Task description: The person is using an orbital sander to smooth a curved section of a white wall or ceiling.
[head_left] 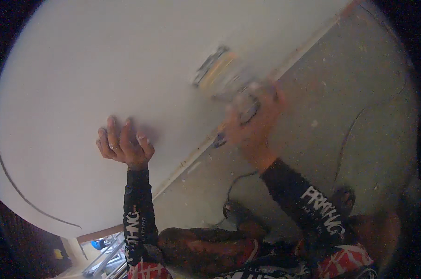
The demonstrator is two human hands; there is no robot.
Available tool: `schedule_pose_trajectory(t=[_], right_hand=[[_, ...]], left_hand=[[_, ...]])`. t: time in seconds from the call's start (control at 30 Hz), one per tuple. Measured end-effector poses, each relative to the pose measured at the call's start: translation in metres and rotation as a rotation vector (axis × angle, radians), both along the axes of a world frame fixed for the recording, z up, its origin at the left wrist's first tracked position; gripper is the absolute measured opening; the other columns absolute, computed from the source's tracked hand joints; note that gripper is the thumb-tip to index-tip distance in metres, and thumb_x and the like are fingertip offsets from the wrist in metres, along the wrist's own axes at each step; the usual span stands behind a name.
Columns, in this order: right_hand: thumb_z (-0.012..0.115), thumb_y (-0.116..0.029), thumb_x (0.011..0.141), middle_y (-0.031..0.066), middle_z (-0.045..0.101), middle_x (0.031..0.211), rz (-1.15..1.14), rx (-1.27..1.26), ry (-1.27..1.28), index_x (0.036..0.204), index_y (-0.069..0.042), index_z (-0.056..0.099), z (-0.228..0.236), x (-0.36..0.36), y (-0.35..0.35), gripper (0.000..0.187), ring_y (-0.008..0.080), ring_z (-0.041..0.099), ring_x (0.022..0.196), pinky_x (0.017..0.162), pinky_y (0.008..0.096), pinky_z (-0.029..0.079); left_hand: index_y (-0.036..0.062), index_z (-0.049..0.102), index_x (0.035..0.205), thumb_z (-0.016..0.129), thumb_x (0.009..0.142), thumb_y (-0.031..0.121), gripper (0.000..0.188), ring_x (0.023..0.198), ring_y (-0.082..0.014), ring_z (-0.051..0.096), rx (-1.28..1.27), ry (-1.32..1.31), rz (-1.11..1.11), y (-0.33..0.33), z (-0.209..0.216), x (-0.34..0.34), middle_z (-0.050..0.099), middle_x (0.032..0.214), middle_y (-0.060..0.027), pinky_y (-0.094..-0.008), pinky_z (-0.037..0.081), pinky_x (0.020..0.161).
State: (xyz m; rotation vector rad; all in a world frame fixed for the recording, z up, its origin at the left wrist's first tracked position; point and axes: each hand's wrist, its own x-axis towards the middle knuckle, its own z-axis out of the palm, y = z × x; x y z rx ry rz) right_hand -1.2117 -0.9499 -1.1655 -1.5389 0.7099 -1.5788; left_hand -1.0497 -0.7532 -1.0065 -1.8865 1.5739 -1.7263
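My right hand (259, 121) is wrapped round a corded power sander (217, 69), smeared by motion. Its wide dark-and-yellow head lies at or very near the white wall (103, 60), above the wall's lower edge. Further left, my left hand (126, 146) is at the white wall with its fingers apart and slightly bent, holding nothing. A ring shows on one finger. Whether its fingertips touch the surface, I cannot tell. Both forearms wear black sleeves with white print.
A narrow strip (187, 162) runs diagonally where the wall meets the grey, speckled floor (308, 111). Dark cable (229, 195) loops down by my legs, and another thin cord (347, 135) trails across the floor at right. Metal lengths (109, 258) lie at lower left.
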Motion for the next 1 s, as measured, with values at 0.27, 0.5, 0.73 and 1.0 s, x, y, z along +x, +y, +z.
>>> schedule_pose_trajectory(t=[0.27, 0.5, 0.73, 1.0], right_hand=[[0.082, -0.017, 0.070, 0.0266, 0.033, 0.142, 0.395, -0.101, -0.006, 0.131, -0.026, 0.053, -0.007, -0.004, 0.095, 0.068, 0.0492, 0.035, 0.130, 0.104, 0.0591, 0.038], [0.083, -0.016, 0.071, 0.0212, 0.035, 0.138, 0.194, -0.081, -0.080, 0.127, -0.019, 0.053, -0.006, 0.001, 0.057, 0.063, 0.0446, 0.040, 0.128, 0.101, 0.0531, 0.042], [0.080, -0.023, 0.074, 0.0270, 0.031, 0.141, -0.112, 0.119, 0.083, 0.140, -0.006, 0.040, 0.004, -0.004, -0.033, 0.079, 0.0448, 0.038, 0.129, 0.108, 0.0526, 0.038], [0.078, -0.026, 0.085, 0.0237, 0.042, 0.143, -0.192, 0.168, 0.144, 0.149, 0.004, 0.031, -0.018, -0.024, -0.152, 0.085, 0.0327, 0.043, 0.134, 0.111, 0.0425, 0.038]], left_hand=[[0.0112, 0.067, 0.117, 0.046, 0.100, 0.038, 0.038, 0.135, -0.0367, 0.042, 0.019, 0.049, -0.026, -0.004, 0.005, -0.005, 0.057, 0.139, -0.0166, -0.0516, 0.027, 0.113], [0.0127, 0.065, 0.114, 0.054, 0.095, 0.036, 0.032, 0.134, -0.0362, 0.038, 0.006, -0.014, 0.010, 0.007, 0.006, 0.000, 0.056, 0.140, -0.0141, -0.0528, 0.031, 0.109], [0.0126, 0.064, 0.116, 0.056, 0.094, 0.033, 0.031, 0.135, -0.0373, 0.037, -0.025, -0.047, 0.015, 0.038, 0.004, 0.009, 0.055, 0.139, -0.0167, -0.0534, 0.034, 0.108], [0.0134, 0.064, 0.116, 0.057, 0.093, 0.031, 0.030, 0.135, -0.0376, 0.036, -0.022, -0.061, 0.034, 0.054, 0.000, 0.019, 0.054, 0.138, -0.0178, -0.0541, 0.033, 0.109]])
